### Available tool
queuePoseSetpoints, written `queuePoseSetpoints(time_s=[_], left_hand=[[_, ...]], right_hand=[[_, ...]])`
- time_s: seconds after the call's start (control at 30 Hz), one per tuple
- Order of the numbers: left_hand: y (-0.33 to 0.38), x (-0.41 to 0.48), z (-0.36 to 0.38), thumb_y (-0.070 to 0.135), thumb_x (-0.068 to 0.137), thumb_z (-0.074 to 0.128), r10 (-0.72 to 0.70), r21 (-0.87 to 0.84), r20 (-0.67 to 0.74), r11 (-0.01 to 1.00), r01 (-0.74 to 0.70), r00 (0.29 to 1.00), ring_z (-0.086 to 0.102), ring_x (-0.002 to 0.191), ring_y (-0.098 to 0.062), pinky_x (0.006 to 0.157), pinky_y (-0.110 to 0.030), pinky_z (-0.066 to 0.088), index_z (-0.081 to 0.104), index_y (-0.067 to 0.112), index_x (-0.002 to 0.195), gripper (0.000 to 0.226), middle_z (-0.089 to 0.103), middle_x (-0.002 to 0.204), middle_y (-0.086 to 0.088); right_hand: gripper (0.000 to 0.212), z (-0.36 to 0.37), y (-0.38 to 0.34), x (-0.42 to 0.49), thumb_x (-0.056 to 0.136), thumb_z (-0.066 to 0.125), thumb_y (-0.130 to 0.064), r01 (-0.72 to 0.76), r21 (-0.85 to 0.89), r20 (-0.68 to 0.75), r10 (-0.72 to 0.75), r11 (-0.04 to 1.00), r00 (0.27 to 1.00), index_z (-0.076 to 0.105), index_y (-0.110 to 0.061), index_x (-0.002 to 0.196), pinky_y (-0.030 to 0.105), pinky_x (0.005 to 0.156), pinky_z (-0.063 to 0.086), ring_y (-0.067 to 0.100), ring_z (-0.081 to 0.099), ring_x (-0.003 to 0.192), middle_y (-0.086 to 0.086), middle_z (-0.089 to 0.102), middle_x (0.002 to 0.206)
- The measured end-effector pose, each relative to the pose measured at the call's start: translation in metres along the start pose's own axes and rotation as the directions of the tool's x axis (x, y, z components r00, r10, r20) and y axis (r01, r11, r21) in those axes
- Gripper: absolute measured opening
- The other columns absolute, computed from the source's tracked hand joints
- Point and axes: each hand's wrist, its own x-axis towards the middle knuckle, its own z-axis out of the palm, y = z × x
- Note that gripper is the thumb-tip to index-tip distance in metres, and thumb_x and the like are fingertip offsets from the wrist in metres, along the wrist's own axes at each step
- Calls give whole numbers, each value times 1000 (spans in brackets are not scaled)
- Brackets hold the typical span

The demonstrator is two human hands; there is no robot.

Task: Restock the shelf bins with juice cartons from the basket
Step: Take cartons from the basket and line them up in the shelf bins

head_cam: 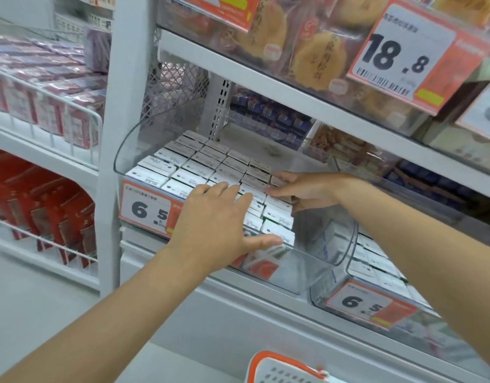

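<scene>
Steadying packed rows of juice cartons, a person's left hand lies flat on the near tops in the clear shelf bin, its fingers straight and slightly apart and its thumb along the bin's near wall. The right hand meets the block's right side; whether its fingers and thumb pinch 1 carton or merely brace the row cannot be told. The risk lies to the right, where the bin is unfilled. The outermost column has nothing beside it, so a sideways shove or an uneven press would likely tip those cartons into the gap or skew the rows. The cartons are small white-topped boxes with fine print, upright and touching, and they fill the bin's left part from the near wall toward the far. A 2nd bin, lower right, holds similar cartons. The orange-rimmed basket shows at the near edge, its contents hidden.
</scene>
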Motion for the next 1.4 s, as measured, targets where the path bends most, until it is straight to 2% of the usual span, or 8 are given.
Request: queuePoseSetpoints(time_s=[0.23,0.4,0.53,0.77,0.97,1.1,1.27,1.4], left_hand=[[0,-2,-5,92,63,-12,-3,14,34,1000,3,999,43,133,-18,107,-40,33,45,24,140,117,50,143,0],[12,-13,-24,75,76,43,51,7,-19,999,-51,999,48,123,-23,105,-40,33,50,17,130,79,54,131,-3],[58,-54,-26,33,75,71,-17,-176,-139,984,-8,990,52,92,-30,76,-43,42,56,15,99,33,58,95,-5],[149,-187,59,24,82,70,-75,-499,552,768,401,830,54,86,-18,81,-35,47,57,20,102,24,58,100,2],[196,-267,117,12,86,64,-96,-451,759,637,626,644,50,69,-9,66,-20,44,59,16,102,17,57,97,2],[212,-281,140,8,88,60,-120,-354,825,653,670,553,62,86,-15,77,-21,50,60,16,107,20,64,104,2],[234,-264,165,24,92,63,-152,-342,849,572,746,506,60,101,-17,76,-20,43,56,15,119,29,61,114,-1],[258,-250,178,49,81,71,-37,-146,987,225,963,159,63,103,-18,87,-37,56,35,19,144,78,53,131,1]], right_hand=[[93,15,-3,-25,81,72,-51,62,-395,-207,-155,916,966,17,-31,153,31,113,28,17,27,143,-8,19,160],[59,66,19,-82,82,71,-17,353,-618,-385,-662,702,643,49,-22,137,16,92,42,11,52,114,-2,49,132],[29,114,82,-134,74,65,-1,523,-499,-518,-722,691,459,68,-14,99,9,68,40,6,55,70,0,60,93],[21,200,312,-151,84,65,-3,24,-178,-260,-71,984,963,68,-10,103,33,76,50,20,62,81,5,65,100],[77,261,480,-165,86,72,-23,-347,-317,114,399,883,910,30,-15,150,33,102,40,28,42,134,12,36,152],[82,297,524,-170,87,69,-25,-271,-482,46,332,833,942,20,-18,152,39,104,42,28,42,131,11,35,148],[66,268,508,-175,82,74,-34,-254,-83,-98,245,964,964,47,-17,140,33,90,48,27,55,118,8,52,136],[74,236,474,-185,75,82,-35,-64,244,85,45,968,995,47,-36,140,27,97,43,13,45,130,-10,46,142]])
